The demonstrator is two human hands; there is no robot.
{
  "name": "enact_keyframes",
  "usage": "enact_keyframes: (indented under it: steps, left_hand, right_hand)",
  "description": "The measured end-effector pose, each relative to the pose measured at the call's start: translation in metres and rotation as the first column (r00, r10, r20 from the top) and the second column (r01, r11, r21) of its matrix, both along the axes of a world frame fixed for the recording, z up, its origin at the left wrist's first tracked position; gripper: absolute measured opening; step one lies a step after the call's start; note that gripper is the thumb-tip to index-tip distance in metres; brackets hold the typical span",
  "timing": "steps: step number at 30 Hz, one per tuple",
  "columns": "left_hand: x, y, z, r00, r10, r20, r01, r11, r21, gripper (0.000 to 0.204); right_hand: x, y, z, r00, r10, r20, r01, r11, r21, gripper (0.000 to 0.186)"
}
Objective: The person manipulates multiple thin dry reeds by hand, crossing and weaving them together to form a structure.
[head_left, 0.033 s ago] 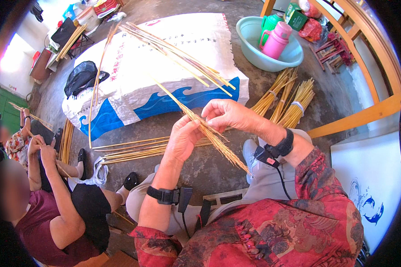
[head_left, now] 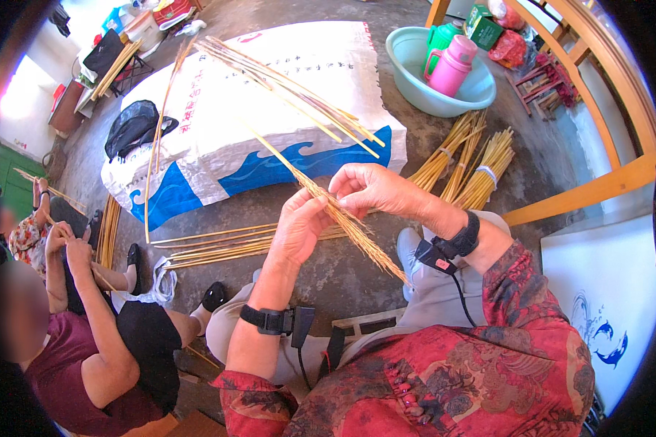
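Observation:
My left hand grips a long pale straw stalk at the base of its feathery seed head. The stalk slants up and away toward the white sheet with a blue wave border; the head hangs down to the lower right. My right hand is beside the left, fingers curled and pinched on the upper part of the seed head. Loose stalks lie on the sheet, along with a black plastic bag. More stalks lie on the floor just beyond my knees.
Two co-workers sit at left, handling stalks. At right are tied straw bundles, a blue basin with pink and green flasks, a wooden frame and a white panel. A folding chair stands far left.

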State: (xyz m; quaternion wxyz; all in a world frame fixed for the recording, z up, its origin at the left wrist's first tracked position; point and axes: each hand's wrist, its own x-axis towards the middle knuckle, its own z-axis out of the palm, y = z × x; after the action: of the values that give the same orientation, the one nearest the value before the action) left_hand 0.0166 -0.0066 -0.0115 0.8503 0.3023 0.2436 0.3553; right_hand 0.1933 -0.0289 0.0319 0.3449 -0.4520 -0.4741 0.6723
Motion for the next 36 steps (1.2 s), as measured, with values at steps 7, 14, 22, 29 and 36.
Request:
enact_keyframes:
  steps: [7, 14, 22, 29, 36]
  left_hand:
    - [0.002, -0.001, 0.009, 0.999, 0.002, -0.036, 0.000, 0.999, 0.054, 0.008]
    - [-0.001, -0.001, 0.010, 1.000, 0.022, -0.020, -0.021, 0.997, 0.072, 0.009]
    - [-0.003, 0.000, 0.009, 0.999, 0.038, -0.027, -0.036, 0.996, 0.086, 0.011]
    - [-0.005, 0.001, 0.010, 0.999, 0.046, -0.028, -0.043, 0.994, 0.101, 0.011]
    - [-0.005, 0.002, 0.007, 0.999, 0.045, -0.005, -0.044, 0.994, 0.099, 0.011]
  right_hand:
    - [0.005, 0.001, 0.003, 0.994, -0.029, -0.102, 0.022, 0.997, -0.077, 0.020]
    - [0.006, 0.004, 0.006, 0.998, 0.031, -0.057, -0.036, 0.994, -0.101, 0.018]
    - [0.002, 0.007, 0.006, 1.000, 0.009, 0.010, -0.008, 0.999, -0.035, 0.019]
    - [0.000, 0.009, 0.007, 1.000, 0.012, 0.005, -0.012, 1.000, -0.023, 0.018]
    - [0.004, 0.010, 0.006, 1.000, -0.009, 0.009, 0.009, 0.999, -0.032, 0.020]
